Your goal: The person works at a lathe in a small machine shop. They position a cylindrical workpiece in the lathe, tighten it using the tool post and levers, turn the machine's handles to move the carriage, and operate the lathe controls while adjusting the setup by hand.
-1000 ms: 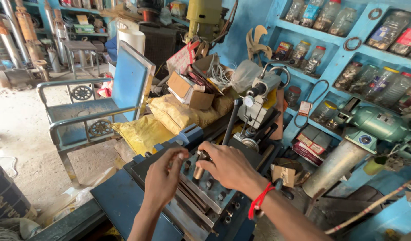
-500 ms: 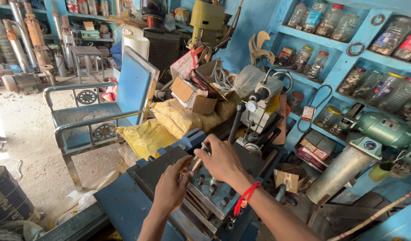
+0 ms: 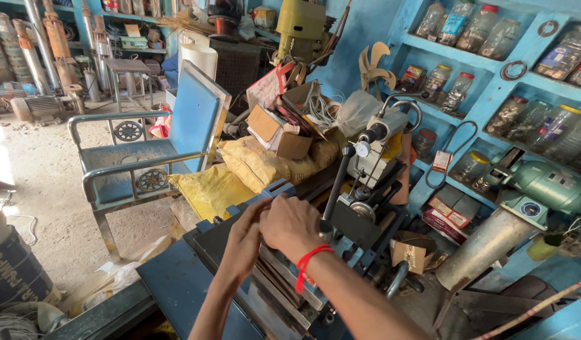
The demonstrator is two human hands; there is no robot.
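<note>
Blue machine (image 3: pixel 284 277) lies under both hands near the workbench's front edge; the right hand (image 3: pixel 293 226) and left hand (image 3: pixel 246 236) are curled together on its top, grip hidden. Blue shelves of jars (image 3: pixel 467 82) stand behind.

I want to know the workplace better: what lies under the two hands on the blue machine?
Under the left hand and right hand lies the blue machine with its dark metal plates. The part they grip is covered.

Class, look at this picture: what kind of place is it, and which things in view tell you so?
Most likely a small repair or machine workshop. Both hands rest on a blue metalworking machine, blue shelves hold jars of small parts, and a green electric motor sits beside them.
</note>
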